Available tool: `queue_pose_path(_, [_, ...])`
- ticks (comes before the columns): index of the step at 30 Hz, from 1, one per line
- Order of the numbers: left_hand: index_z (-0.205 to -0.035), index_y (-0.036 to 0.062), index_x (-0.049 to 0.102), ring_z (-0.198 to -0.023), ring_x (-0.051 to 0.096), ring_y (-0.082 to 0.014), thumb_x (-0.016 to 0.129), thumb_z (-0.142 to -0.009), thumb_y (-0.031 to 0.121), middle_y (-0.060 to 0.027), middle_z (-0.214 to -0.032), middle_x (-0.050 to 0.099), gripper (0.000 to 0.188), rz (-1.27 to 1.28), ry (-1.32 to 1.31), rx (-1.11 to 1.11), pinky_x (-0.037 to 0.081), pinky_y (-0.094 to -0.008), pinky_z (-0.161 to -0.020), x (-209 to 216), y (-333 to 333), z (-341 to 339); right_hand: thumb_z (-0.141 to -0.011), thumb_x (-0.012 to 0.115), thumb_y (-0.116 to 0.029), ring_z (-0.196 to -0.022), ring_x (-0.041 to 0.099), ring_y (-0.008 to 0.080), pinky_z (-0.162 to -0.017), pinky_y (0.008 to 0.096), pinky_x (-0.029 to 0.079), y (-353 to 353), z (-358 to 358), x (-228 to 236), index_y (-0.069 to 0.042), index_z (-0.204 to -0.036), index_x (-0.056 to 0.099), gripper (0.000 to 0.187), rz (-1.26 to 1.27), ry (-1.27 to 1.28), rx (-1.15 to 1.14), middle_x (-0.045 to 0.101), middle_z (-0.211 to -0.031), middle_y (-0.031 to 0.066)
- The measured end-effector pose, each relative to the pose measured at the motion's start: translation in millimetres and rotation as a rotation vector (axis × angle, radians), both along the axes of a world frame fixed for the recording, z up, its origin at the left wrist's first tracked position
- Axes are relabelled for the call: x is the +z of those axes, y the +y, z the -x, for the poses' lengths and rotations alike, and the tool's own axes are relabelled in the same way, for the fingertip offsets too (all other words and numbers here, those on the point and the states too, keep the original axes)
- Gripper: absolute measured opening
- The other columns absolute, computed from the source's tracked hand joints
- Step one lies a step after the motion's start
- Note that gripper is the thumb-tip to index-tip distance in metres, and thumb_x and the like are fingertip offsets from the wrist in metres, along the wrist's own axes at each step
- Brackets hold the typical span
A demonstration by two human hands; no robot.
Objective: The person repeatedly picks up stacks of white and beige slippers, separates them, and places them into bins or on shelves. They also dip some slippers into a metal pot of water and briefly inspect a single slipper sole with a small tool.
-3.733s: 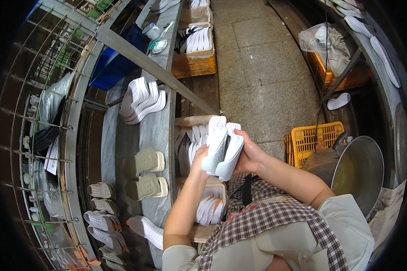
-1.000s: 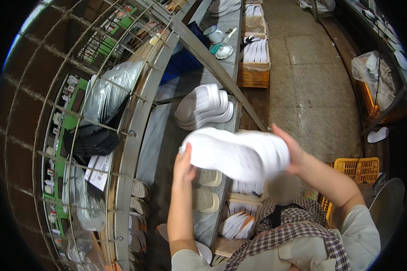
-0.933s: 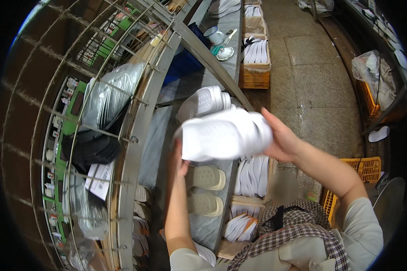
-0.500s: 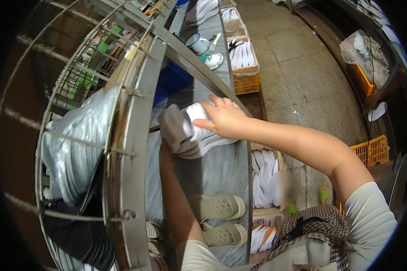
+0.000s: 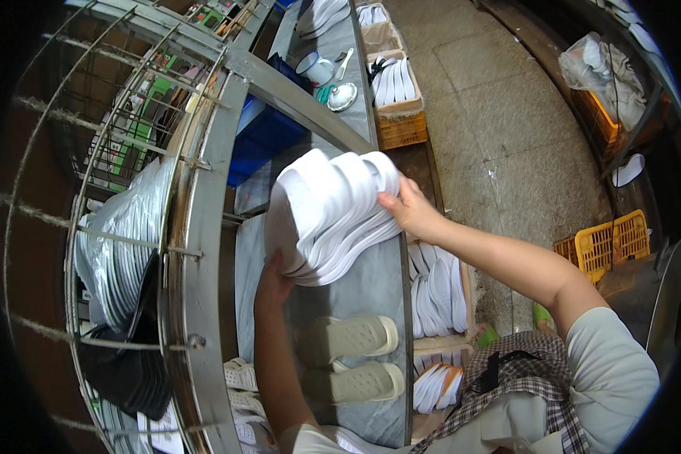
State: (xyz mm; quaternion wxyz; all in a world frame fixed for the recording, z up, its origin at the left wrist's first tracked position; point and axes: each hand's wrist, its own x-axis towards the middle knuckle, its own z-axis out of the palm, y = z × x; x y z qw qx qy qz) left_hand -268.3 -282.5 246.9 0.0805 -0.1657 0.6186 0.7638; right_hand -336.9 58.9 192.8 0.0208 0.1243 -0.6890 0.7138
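A stack of white shoe soles [image 5: 340, 219] is held over the grey workbench between my two hands. My left hand [image 5: 277, 281] grips its left end, the fingers partly hidden behind the soles. At the right end my right hand [image 5: 416, 209] is closed on the stack, its thumb on top of the edge. The soles lean against one another in a tilted row. Nearer to me on the bench, a pair of pale beige clogs [image 5: 352, 339] sits below the stack.
To my left stands a wire-mesh rack [image 5: 204, 204] holding bagged soles [image 5: 129, 250]. Crates of white soles [image 5: 393, 83] line the bench's right side. A mug [image 5: 315, 69] and a lid [image 5: 343, 96] stand farther along. A yellow basket [image 5: 611, 240] is on the floor at right.
The soles have come together into a fuller, fanned stack facing me. My right hand has moved from on top of them to their right end and lower.
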Motion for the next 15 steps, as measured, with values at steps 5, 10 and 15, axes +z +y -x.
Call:
queue_pose_path(5, [-0.136,0.0004,0.036,-0.12,0.049,-0.0246,0.051,-0.093,0.034,-0.0115,-0.132,0.049,0.056,-0.117,-0.068,-0.125,0.038,-0.0398,-0.1,54.3,84.9,-42.1,-0.086,0.04,-0.066,-0.121,0.043,0.0334,-0.102,0.0405,0.034,69.3,-10.2,20.2,0.003,-0.137,0.03,0.086,0.223,-0.054,0.143,0.045,-0.128,0.0249])
queue_pose_path(10, [-0.137,0.0012,0.033,-0.125,0.044,-0.0257,0.058,-0.089,0.032,-0.0117,-0.137,0.044,0.062,-0.21,-0.149,-0.034,0.034,-0.0418,-0.105,64.4,211.4,-90.4,-0.079,0.019,-0.079,-0.133,0.027,0.0408,-0.109,0.0487,0.025,178.2,-27.6,24.7,-0.002,-0.143,0.02,0.1,0.078,-0.186,0.233,0.033,-0.139,0.0284])
queue_pose_path(15, [-0.136,0.005,0.036,-0.127,0.041,-0.0255,0.062,-0.087,0.025,-0.0099,-0.135,0.046,0.059,-0.516,-0.238,0.065,0.03,-0.0438,-0.108,-9.0,301.7,-155.4,-0.086,0.036,-0.068,-0.124,0.039,0.034,-0.103,0.0453,0.033,237.3,-38.8,-23.9,0.003,-0.138,0.031,0.089,-0.012,-0.398,0.249,0.043,-0.133,0.0256])
